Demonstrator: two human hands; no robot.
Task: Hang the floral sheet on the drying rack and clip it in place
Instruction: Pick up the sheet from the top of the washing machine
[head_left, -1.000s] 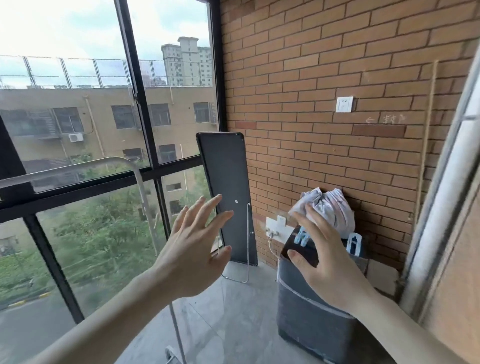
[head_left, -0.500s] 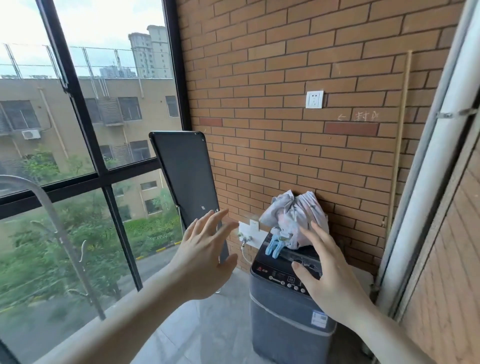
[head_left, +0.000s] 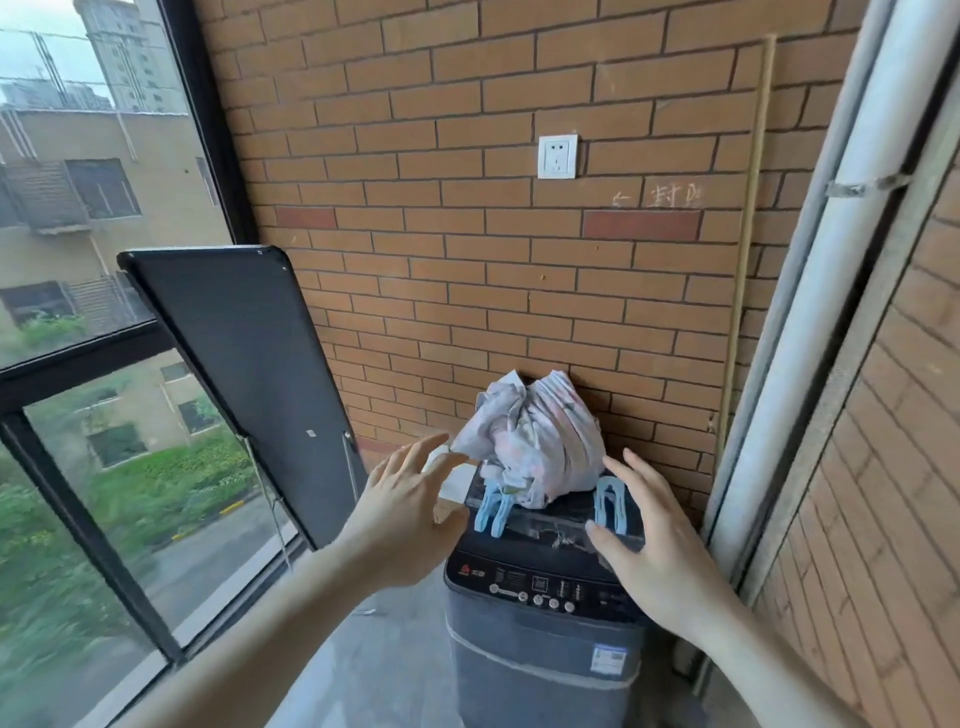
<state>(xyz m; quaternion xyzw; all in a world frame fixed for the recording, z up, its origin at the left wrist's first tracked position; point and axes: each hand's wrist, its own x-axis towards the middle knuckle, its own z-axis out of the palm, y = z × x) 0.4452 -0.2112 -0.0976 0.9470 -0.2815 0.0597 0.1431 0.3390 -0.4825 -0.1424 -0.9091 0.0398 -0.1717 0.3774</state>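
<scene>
The floral sheet (head_left: 535, 441) lies bunched in a pale heap on top of a dark washing machine (head_left: 540, 623) against the brick wall. Two light blue clips lie on the lid in front of the heap, one at the left (head_left: 493, 509) and one at the right (head_left: 608, 504). My left hand (head_left: 410, 514) is stretched toward the sheet's left side, fingers straight and spread, holding nothing. My right hand (head_left: 654, 545) reaches along the right side next to the right clip, fingers straight, also holding nothing. The drying rack is out of view.
A dark flat panel on a wire stand (head_left: 244, 384) leans by the window left of the machine. A large black-framed window (head_left: 104, 364) fills the left. A white wall socket (head_left: 557, 156) sits above. White pipes (head_left: 810, 291) run down the right side.
The view has swung right and closed in on the washing machine. Both hands have moved forward to either side of the sheet. The rack's metal bar has left the view.
</scene>
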